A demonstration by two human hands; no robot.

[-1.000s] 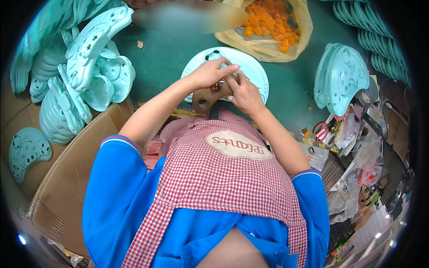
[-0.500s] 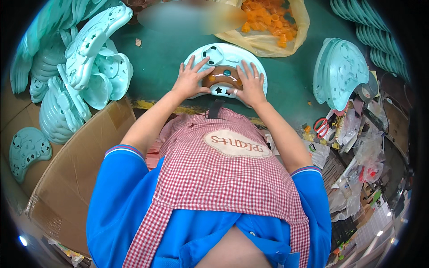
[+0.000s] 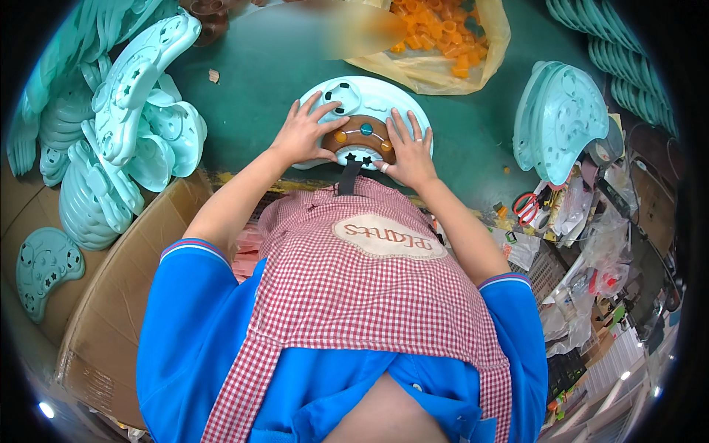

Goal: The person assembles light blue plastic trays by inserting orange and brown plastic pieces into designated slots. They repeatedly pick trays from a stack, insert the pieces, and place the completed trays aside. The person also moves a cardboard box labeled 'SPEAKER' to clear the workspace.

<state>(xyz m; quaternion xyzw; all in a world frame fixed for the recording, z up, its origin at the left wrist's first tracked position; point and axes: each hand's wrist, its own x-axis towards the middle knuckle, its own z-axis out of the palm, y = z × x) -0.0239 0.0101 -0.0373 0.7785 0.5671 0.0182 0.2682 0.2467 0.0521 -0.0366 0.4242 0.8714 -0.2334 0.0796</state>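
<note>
A curved light-turquoise plastic panel lies on the green table close in front of me. A glossy brown insert with orange and teal round spots sits in its middle, above two black star shapes. My left hand rests spread on the panel's left side, its fingertips reaching the insert and its thumb at the lower edge. On the right side my right hand lies with fingers apart, thumb beside the stars. Both hands press on the panel and insert without closing round them.
Stacked turquoise panels stand to the right on the table. More turquoise parts pile up at the left above a cardboard box. Orange pieces fill a yellowish bag at the back. Red-handled scissors lie at the right.
The panel and both hands appear slightly further left and lower, while the surroundings also shift a little with my head. The hands keep nearly the same spread pose on the panel.
</note>
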